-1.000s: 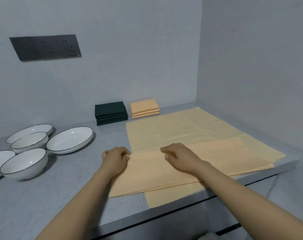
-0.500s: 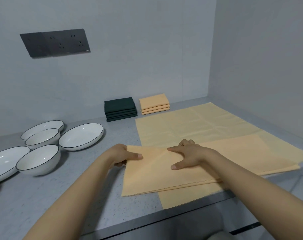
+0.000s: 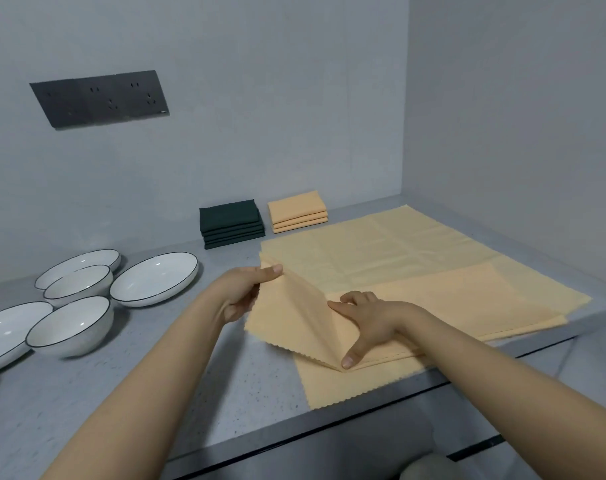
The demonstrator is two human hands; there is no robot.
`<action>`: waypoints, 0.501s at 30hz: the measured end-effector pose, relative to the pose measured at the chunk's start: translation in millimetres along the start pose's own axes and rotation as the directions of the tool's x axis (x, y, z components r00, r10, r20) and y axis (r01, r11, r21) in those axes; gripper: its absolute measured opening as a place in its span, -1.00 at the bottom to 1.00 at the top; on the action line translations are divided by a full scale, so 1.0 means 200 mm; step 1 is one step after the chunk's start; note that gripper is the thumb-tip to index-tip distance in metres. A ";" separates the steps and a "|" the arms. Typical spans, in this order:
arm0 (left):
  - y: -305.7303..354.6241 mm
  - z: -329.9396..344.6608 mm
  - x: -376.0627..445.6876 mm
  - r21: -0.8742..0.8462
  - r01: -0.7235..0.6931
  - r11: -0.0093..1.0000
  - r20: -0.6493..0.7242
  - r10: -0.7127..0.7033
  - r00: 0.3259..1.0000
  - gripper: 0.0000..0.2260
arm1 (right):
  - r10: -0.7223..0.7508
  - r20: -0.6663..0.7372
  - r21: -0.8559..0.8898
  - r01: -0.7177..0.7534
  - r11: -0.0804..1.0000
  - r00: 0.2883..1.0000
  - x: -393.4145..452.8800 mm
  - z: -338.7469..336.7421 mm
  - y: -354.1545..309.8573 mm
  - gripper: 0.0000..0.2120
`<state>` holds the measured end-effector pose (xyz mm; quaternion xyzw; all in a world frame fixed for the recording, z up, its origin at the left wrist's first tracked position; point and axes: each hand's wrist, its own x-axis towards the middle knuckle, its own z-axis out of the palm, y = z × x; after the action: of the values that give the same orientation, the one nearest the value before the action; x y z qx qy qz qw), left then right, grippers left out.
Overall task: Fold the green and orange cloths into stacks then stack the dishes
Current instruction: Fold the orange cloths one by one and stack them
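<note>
A half-folded orange cloth [image 3: 443,299] lies on a larger spread orange cloth [image 3: 381,251] at the counter's right. My left hand [image 3: 246,292] pinches the folded cloth's left end and holds it raised off the counter. My right hand [image 3: 367,320] presses flat on the cloth's middle, thumb at the near edge. At the back stand a stack of folded green cloths [image 3: 231,224] and a stack of folded orange cloths [image 3: 297,211]. White dishes sit to the left: a shallow plate [image 3: 154,277], two bowls [image 3: 71,325] [image 3: 78,284], and two more plates [image 3: 76,263] [image 3: 3,329].
The grey counter [image 3: 190,393] ends in a front edge close to me, and the spread cloth overhangs it slightly. A wall closes the right side. A dark socket panel [image 3: 99,98] is on the back wall.
My left hand has taken hold of the cloth's left end and lifted it up and toward the right. My right hand has slid to the cloth's middle and stays pressed down.
</note>
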<state>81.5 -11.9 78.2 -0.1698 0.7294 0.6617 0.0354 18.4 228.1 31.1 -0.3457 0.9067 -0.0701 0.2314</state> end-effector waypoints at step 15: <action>0.12 0.74 0.04 -0.056 -0.102 0.993 0.020 0.103 0.994 -0.78 | 0.465 -0.514 0.849 0.352 0.393 0.721 -0.34 0.08 0.31 -0.79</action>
<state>40.7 133.2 80.7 -0.1255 0.7183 0.6843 0.0051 33.9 320.3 23.6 -0.0707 0.7381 -0.6704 0.0284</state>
